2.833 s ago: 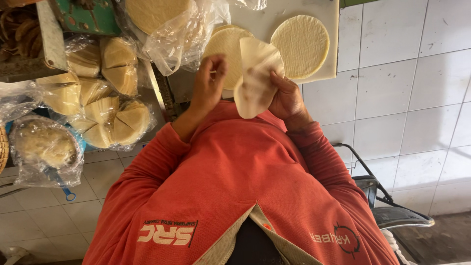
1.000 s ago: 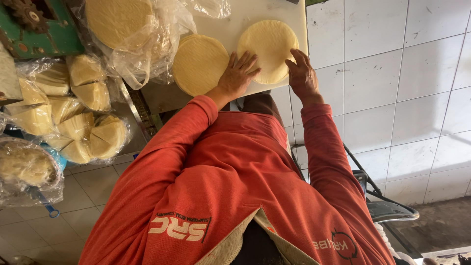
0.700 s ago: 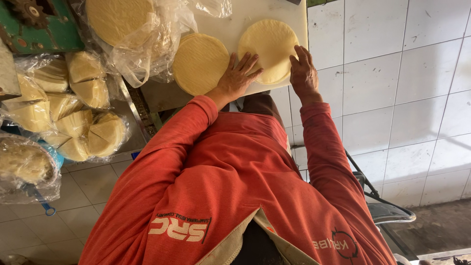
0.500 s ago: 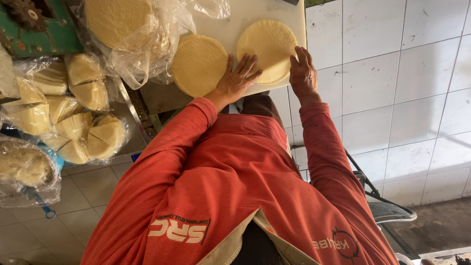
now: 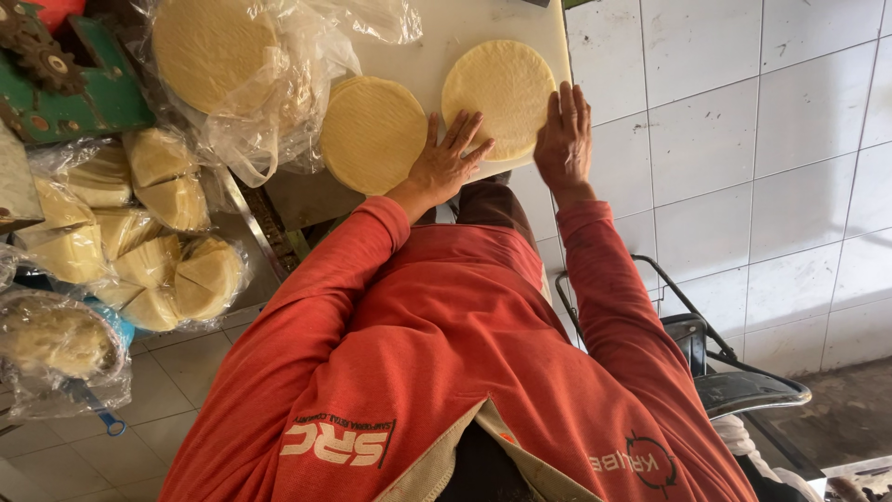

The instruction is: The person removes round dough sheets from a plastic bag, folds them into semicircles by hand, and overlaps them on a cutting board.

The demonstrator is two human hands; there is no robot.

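A round, pale yellow dough sheet (image 5: 497,88) lies flat on a white board (image 5: 427,46). My left hand (image 5: 444,165) rests with spread fingers on the sheet's lower left edge. Flat against the sheet's right edge is my right hand (image 5: 564,135), fingers together and straight. Neither hand grips anything. To the left, touching the board's edge, sits a second round stack of sheets (image 5: 372,130). My red sleeves fill the lower part of the view.
A clear plastic bag (image 5: 232,65) with a stack of round sheets lies at top left. Bagged folded sheets (image 5: 158,242) pile up on the left. A green geared machine (image 5: 56,84) is at the corner. White tiles (image 5: 743,139) and a black metal frame (image 5: 734,372) lie to the right.
Earlier both hands held a bent sheet up in the air; now it lies flat on the board with both hands on its edges. Over the last second the hands barely moved.
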